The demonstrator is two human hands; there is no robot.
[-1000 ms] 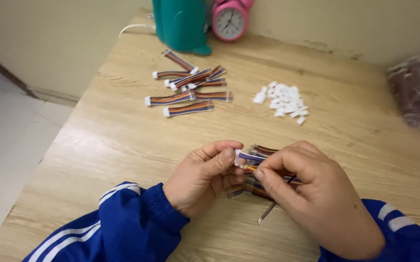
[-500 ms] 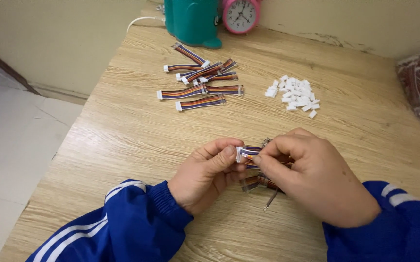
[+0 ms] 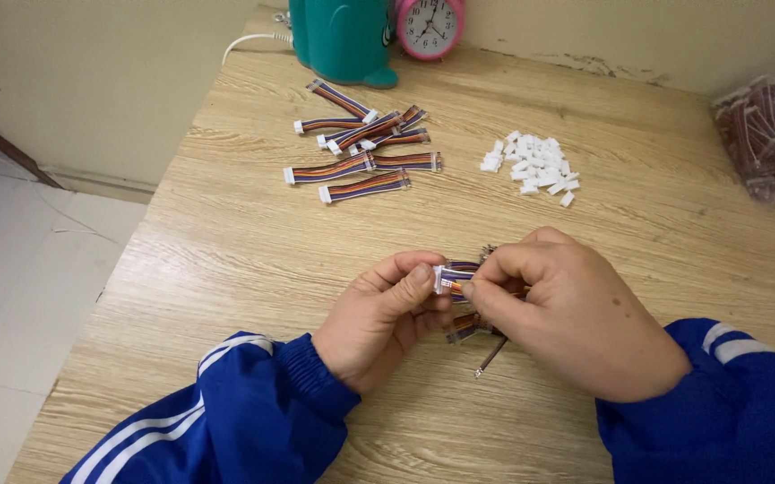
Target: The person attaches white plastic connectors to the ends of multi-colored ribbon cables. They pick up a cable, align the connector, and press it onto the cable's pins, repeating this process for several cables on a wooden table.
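Rainbow ribbon cable point(image 3: 456, 280) with a white connector at its end sits near the middle of the wooden table point(image 3: 226, 242), pinched between both hands just above the surface. The left hand point(image 3: 387, 318) grips the connector end between thumb and fingers; the right hand point(image 3: 567, 314) is closed on the wire end, touching the left fingertips. A few loose cables point(image 3: 470, 328) lie beneath the hands. Farther off, finished cables point(image 3: 365, 148) lie scattered left of a pile of white connector housings point(image 3: 535, 166). At the far edge stand a teal container point(image 3: 343, 36) and a pink alarm clock point(image 3: 430, 25). A bag of wires point(image 3: 768, 134) lies at the far right.
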